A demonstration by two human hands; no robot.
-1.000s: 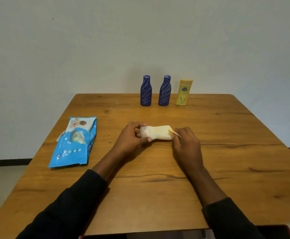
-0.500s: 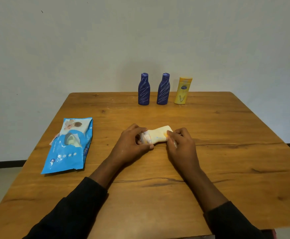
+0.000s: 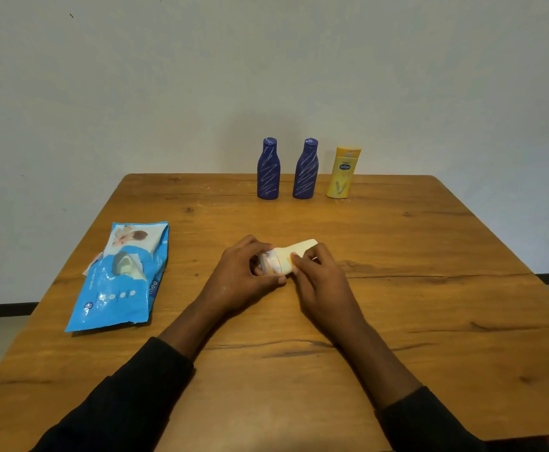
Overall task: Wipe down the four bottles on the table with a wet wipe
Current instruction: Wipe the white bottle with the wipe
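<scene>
So the pale yellow bottle is lying on its side near the middle of the counter, held between both hands. The left hand has its grip closed round the cap end, fingers curled over the top and thumb underneath, which looks like it's there to pin the bottle so it can't roll. The right hand is closed onto the body of the bottle with what I take to be the wet wipe pressed under the fingertips, though the wipe is about the same colour as the bottle, so I can't really tell where one ends and the other starts.

The other three are standing upright in a row at the far edge: left blue bottle, right blue bottle and yellow bottle just beside it. Both blue ones show whitish scribble marks, so my guess is they haven't been cleaned yet. Parking them out back keeps the working spot free.

The wipes pack sits flat on the left, well apart from the hands, flap open, handy for grabbing a fresh one

Main risk I'd say is the bottle spinning out if the left grip loosens
</scene>
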